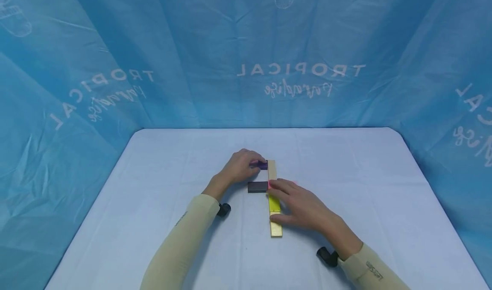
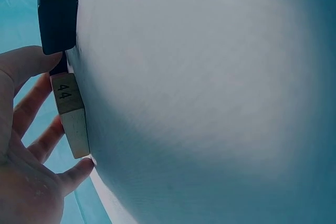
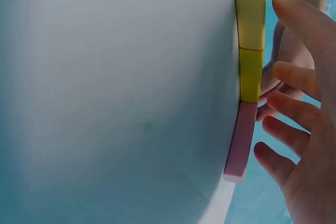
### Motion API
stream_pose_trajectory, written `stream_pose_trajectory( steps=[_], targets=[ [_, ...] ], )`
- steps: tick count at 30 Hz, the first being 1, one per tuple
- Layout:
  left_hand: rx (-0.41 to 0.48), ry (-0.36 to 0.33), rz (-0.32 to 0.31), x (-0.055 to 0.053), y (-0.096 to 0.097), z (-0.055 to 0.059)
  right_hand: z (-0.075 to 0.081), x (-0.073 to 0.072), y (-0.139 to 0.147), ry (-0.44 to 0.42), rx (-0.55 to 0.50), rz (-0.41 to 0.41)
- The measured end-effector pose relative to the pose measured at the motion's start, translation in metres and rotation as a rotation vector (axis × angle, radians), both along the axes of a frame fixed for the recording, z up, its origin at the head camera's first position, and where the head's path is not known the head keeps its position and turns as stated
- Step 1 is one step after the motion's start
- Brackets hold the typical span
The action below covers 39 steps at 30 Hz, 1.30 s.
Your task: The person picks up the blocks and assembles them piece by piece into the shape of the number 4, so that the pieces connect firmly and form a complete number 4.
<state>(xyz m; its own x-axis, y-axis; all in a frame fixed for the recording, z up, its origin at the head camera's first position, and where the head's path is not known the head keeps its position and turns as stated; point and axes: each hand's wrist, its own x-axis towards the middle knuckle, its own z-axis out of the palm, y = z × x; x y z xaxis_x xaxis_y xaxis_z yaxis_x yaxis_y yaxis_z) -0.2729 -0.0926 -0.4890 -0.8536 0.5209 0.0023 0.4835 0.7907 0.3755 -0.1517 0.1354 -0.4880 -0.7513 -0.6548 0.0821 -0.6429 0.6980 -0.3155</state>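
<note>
We see the left hand grasping the purple block, thumb on the near side and fingers curled round the far side. Beneath that palm, the left wrist view shows us a wooden block marked 44, the little finger at its end. The right hand is released, its fingers loosely spread over the column of blocks; in the right wrist view we see its fingertips apart from them.

At the far end of that column we find a pale wooden block, with the purple block reaching out to its left. Nearer us come some pink, partly hidden by the right hand, then a yellow block and a gold block end to end. A black block juts out to the column's left, just nearer than the purple one.

Both forearms wear beige sleeves, and we notice a dark device at each wrist. Under everything lies a white tabletop, and blue curtains with reversed white lettering stand around it.
</note>
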Motion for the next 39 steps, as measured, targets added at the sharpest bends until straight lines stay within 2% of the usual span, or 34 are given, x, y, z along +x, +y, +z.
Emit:
stream_pose_trajectory(
  steps=[5, 12, 23, 39],
  targets=[
    [0.011, 0.006, -0.011, -0.001, 0.001, -0.001, 0.001, -0.004, -0.002, 0.006, 0.042, 0.025],
    [0.016, 0.015, -0.022, -0.002, 0.001, -0.002, 0.005, -0.008, -0.003, -0.063, 0.062, 0.038],
    [0.011, 0.014, -0.014, 0.0, 0.0, -0.001, 0.009, -0.01, -0.004, -0.121, 0.1, 0.043],
    [0.01, 0.004, -0.008, 0.0, -0.002, 0.0, 0.007, -0.013, -0.005, -0.131, 0.113, 0.045]
  ],
)
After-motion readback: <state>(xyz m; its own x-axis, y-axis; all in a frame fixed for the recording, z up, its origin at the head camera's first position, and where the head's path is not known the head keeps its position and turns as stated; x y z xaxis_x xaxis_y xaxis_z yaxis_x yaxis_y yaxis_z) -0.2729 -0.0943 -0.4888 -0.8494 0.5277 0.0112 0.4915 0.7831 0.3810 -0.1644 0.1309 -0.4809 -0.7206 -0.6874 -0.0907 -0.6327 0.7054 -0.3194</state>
